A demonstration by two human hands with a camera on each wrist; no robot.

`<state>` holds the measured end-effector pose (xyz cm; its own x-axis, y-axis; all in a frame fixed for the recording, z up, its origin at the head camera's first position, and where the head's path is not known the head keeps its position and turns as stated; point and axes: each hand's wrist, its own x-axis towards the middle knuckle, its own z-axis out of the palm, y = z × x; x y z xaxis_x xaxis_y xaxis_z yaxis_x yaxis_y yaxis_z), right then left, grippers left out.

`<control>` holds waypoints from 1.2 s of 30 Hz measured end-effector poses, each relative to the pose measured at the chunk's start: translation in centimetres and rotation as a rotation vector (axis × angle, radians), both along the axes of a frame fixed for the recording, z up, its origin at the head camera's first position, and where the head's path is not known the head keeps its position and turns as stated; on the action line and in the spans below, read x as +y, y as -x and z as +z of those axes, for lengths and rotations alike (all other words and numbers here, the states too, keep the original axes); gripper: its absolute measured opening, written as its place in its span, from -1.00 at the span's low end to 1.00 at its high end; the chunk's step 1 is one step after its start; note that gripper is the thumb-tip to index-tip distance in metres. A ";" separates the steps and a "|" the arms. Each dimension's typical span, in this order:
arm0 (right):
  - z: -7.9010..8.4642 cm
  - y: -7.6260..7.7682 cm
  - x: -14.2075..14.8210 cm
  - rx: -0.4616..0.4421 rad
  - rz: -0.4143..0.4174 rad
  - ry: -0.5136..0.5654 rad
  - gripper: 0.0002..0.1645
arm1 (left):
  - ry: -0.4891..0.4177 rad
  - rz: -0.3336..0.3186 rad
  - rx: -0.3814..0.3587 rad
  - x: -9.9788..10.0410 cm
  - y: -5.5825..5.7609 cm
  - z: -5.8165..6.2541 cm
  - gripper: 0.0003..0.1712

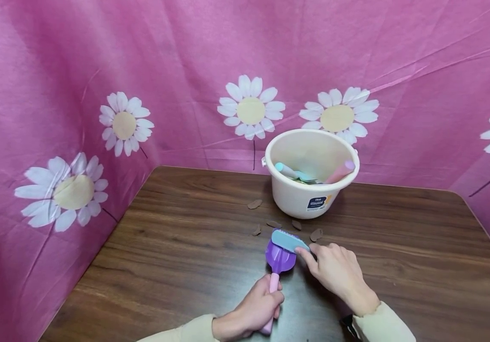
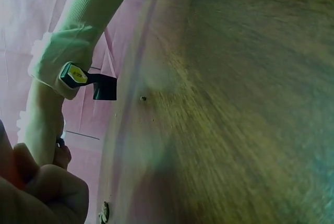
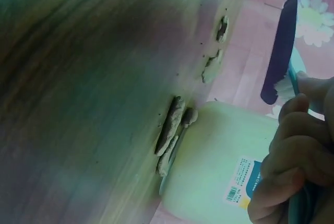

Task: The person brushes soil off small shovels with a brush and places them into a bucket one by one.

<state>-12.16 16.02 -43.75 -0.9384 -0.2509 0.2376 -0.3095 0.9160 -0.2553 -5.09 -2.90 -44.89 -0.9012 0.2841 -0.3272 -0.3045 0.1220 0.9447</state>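
Observation:
My left hand (image 1: 259,304) grips the pink handle of a purple toy dustpan (image 1: 280,259). In the left wrist view the curled fingers of that left hand (image 2: 55,192) fill the lower left corner. My right hand (image 1: 338,268) holds a light blue hand brush (image 1: 287,241), its thumb lying along the back. The brush head overlaps the far part of the pan. White bristles (image 3: 284,87) face the purple pan (image 3: 282,49) in the right wrist view, and both appear raised off the table there. Just beyond the pan lie several brown, flake-like pieces (image 1: 316,234).
A white bucket (image 1: 298,202) stands behind the brown pieces, with toy tools inside, one with a teal-tipped handle (image 1: 285,169) and one with a pink handle (image 1: 341,172). The wooden table (image 1: 176,247) ends at a pink curtain (image 1: 185,71) printed with daisies.

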 end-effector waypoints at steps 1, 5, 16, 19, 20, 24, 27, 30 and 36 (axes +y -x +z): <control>0.0 0.1 0.0 -0.002 -0.005 0.002 -0.42 | 0.000 0.003 -0.002 0.0 0.0 0.0 -0.78; 0.0 0.2 0.0 -0.023 -0.025 0.014 -0.40 | 0.007 0.011 -0.011 0.1 -0.1 0.0 -0.78; 0.2 0.7 0.7 -0.075 -0.051 0.060 -0.39 | -0.003 -0.017 -0.001 0.2 -0.5 -0.3 -0.80; 0.3 1.0 1.0 -0.085 -0.051 0.077 -0.38 | -0.018 -0.025 -0.001 0.3 -0.6 -0.3 -0.81; 0.3 1.1 1.1 -0.083 -0.052 0.083 -0.38 | -0.019 -0.031 -0.001 0.4 -0.6 -0.3 -0.81; 0.5 1.5 1.3 -0.096 -0.054 0.134 -0.39 | -0.039 -0.048 -0.002 0.5 -0.7 -0.3 -0.83; 0.7 1.6 1.3 -0.121 -0.047 0.174 -0.39 | -0.064 -0.034 -0.013 0.5 -0.7 -0.3 -0.81; 1.1 1.6 1.2 -0.125 -0.041 0.197 -0.39 | -0.085 -0.012 -0.041 0.5 -0.6 -0.3 -0.79; 1.7 0.8 1.0 -0.127 0.145 0.160 -0.42 | -0.088 0.021 -0.073 0.2 -0.3 -0.2 -0.81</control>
<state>-12.99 16.98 -42.04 -0.9202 -0.3535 0.1678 -0.3909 0.8090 -0.4390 -4.82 -2.67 -45.09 -0.8820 0.2957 -0.3668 -0.3744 0.0328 0.9267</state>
